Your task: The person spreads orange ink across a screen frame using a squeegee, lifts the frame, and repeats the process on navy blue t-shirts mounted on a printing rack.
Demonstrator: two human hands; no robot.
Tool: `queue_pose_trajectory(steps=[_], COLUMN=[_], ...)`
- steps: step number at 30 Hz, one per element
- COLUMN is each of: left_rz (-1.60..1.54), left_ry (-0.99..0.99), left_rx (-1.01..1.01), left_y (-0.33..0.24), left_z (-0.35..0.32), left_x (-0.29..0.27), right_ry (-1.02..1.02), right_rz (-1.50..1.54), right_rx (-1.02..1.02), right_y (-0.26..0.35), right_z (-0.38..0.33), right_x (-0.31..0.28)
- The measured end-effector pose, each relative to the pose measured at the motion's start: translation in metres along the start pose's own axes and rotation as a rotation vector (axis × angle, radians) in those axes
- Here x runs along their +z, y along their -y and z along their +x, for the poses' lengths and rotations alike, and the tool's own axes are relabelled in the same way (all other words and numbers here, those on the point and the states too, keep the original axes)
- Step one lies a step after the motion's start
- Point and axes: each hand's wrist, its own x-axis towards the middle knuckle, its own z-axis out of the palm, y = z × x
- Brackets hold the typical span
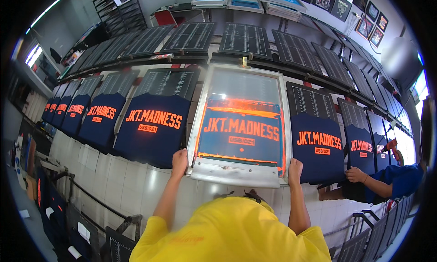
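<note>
A screen-printing workshop for garments. A long white-tiled table (136,180) carries a row of navy T-shirts (152,125) with fresh orange lettering, laid on either side of a metal-framed printing screen (240,130) smeared with orange ink. Beyond the screen run dark gridded pallets (246,39), with spare framed screens (246,3) stacked behind them.

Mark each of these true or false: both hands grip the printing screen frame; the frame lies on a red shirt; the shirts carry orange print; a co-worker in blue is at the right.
1. Both hands grip the screen frame: true; left hand and right hand hold its near corners.
2. The frame lies on a red shirt: false; the fabric under its mesh looks navy.
3. The shirts carry orange print: true.
4. A co-worker in blue is at the right: true.
</note>
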Motion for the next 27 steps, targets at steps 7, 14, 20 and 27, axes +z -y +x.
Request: queue_pose_trajectory(steps=[7, 14, 20, 27], left_rz=[0.082, 0.144, 0.074, 0.145], left_ry=[-0.022, 0.038, 0.018, 0.121], left_rx=[0.055, 0.067, 0.017, -0.042], left_y=[0.001, 0.011, -0.007, -0.021], left_z=[-0.001, 0.006, -0.010, -0.006], left_x=[-0.006, 0.006, -0.009, -0.013], right_ry=[0.073, 0.059, 0.152, 0.119], right_rz=[0.045, 0.157, 0.091, 0.053], right_rx=[-0.054, -0.042, 0.164, 0.040], right_y=[0.003, -0.024, 0.030, -0.013], right_z=[0.002, 0.011, -0.013, 0.018], right_x=[0.005, 0.005, 0.010, 0.012])
